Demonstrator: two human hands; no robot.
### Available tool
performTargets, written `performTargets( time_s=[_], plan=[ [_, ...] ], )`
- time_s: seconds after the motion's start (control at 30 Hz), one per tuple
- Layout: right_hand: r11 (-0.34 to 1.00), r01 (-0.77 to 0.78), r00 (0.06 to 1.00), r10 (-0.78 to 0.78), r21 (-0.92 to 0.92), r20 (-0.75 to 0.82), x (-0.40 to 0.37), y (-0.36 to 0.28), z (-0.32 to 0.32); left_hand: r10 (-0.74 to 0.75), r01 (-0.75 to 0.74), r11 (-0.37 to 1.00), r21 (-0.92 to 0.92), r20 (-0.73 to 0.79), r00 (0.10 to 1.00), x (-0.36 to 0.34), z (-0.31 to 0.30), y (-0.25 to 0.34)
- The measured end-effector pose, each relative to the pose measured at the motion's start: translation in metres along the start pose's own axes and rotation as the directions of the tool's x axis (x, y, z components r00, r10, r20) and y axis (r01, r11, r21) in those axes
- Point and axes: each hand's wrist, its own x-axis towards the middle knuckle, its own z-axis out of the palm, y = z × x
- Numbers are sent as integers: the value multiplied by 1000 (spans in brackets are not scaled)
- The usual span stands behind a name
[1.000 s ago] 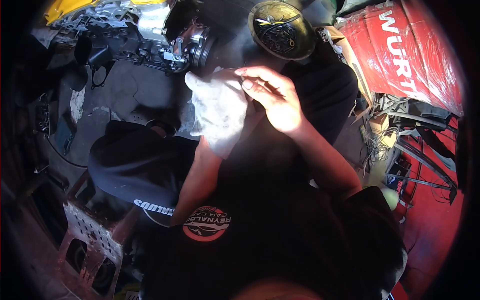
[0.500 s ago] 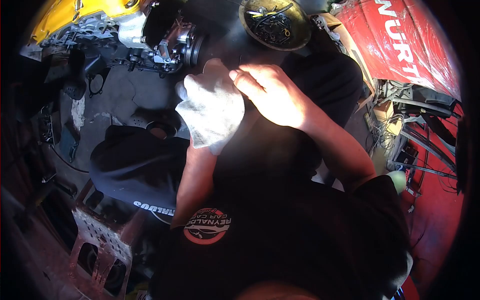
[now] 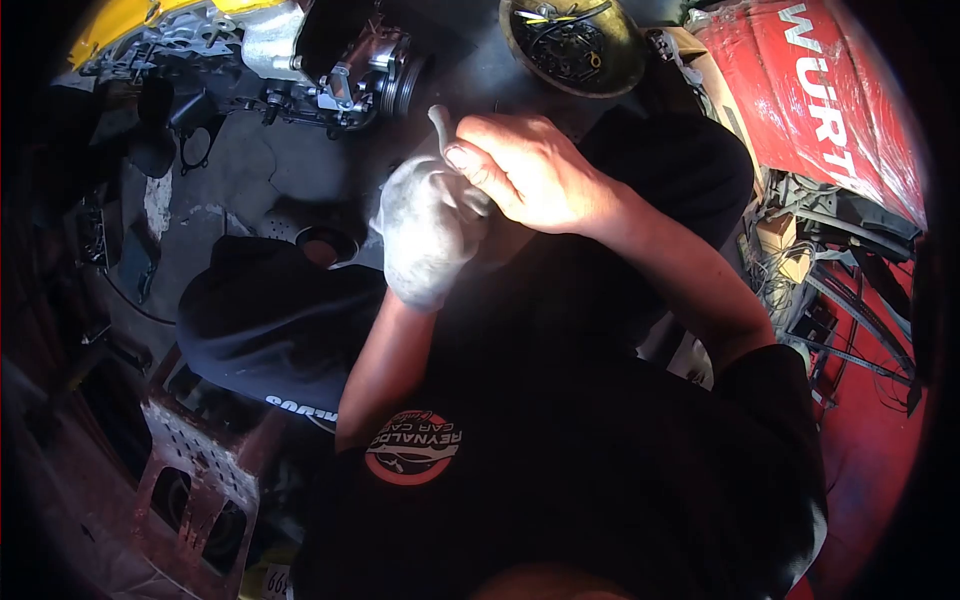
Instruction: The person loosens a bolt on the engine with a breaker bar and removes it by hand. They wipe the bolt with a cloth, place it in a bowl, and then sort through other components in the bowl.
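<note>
Your left hand (image 3: 432,222) wears a white glove (image 3: 415,272) and looks curled, its grip hidden; your bare right hand (image 3: 535,172) seems to pinch a narrow grey piece (image 3: 438,122) at the glove's top, likely so each hand steadies the other.

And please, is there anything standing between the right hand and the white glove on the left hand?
Nothing visible: the bare right hand already meets the white glove near its finger end. The metal bowl lies farther out, not between them.
</note>
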Motion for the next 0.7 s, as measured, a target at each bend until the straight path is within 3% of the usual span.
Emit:
performTargets(
  time_s=[0.03,0.1,0.17,0.2,0.27,0.3,0.33,0.37,0.43,0.47,0.5,0.6,0.63,0.67,0.7],
  plan=[
    [995,91,995,-92,-48,-26,-2,6,4,-120,141,981,-136,152,981,5,-4,2],
    [947,267,963,-270,-179,11,1,13,0,-347,488,831,-266,438,830,16,-12,7],
    [991,83,996,-81,-104,21,-4,14,-5,-277,329,937,-118,325,904,15,-13,6],
    [997,-12,999,14,-70,30,-5,14,-6,-120,99,990,102,235,965,13,-7,2],
    [938,-307,951,297,159,89,-8,14,-3,-219,244,938,-246,123,968,16,3,8],
    [698,-514,856,453,499,248,-10,15,-2,-267,270,868,-418,66,961,18,8,11],
    [301,-640,734,511,706,448,-13,16,0,-524,526,471,-709,255,813,11,14,14],
    [113,-651,699,476,751,534,-20,18,-1,-614,612,-70,-788,517,596,6,18,16],
    [-22,-711,593,518,702,617,-21,9,-5,-637,695,570,-437,299,711,14,13,21],
    [-88,-734,538,529,673,656,-20,5,-7,-532,576,785,-228,228,815,15,12,19],
    [11,-746,575,516,666,635,-23,9,-5,-413,415,910,22,150,898,15,12,17],
    [470,-656,724,612,591,317,-15,-8,0,-268,237,954,185,168,949,20,13,11],
    [845,-440,895,438,304,79,-18,-3,3,-201,199,979,46,44,979,19,18,3],
    [929,-327,945,322,173,58,-18,0,1,-396,408,877,-255,96,913,7,17,8],
    [979,-198,979,196,39,54,-19,3,-2,-392,409,812,-416,131,911,6,18,3]
  ],
)
